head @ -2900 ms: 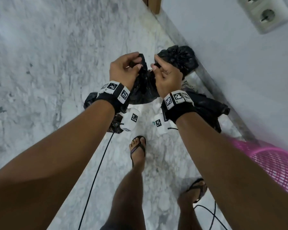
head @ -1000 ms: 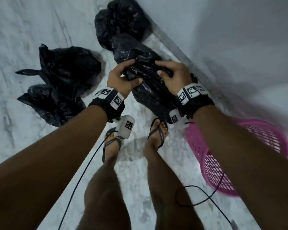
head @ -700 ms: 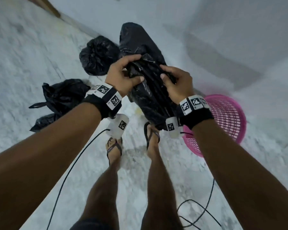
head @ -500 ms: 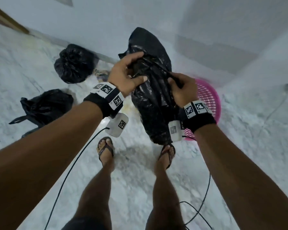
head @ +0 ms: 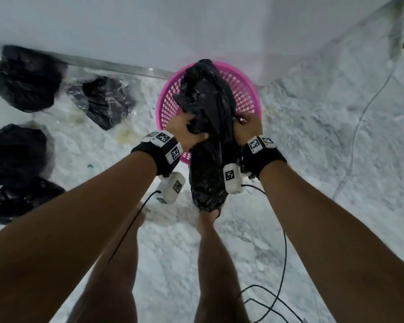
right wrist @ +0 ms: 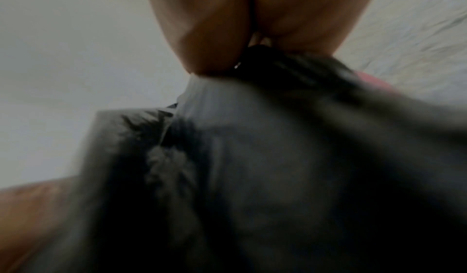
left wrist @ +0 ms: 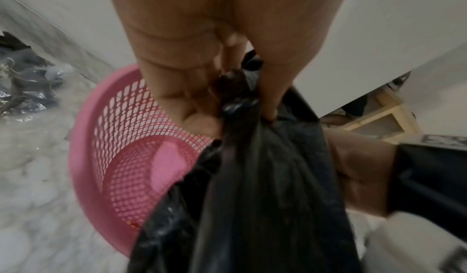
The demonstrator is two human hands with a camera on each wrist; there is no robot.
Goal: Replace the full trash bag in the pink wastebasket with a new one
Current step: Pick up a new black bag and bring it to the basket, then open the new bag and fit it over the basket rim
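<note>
The new bag (head: 208,127) is gripped in bunched folds by the left hand (head: 184,129) and the right hand (head: 247,127), just above the basket (head: 250,89) at upper centre of the head view. The mouth is best found and pulled apart before lowering, so the bag can be seated inside and its edge folded over the rim. Tied bags (head: 26,78) are seen at left.
</note>
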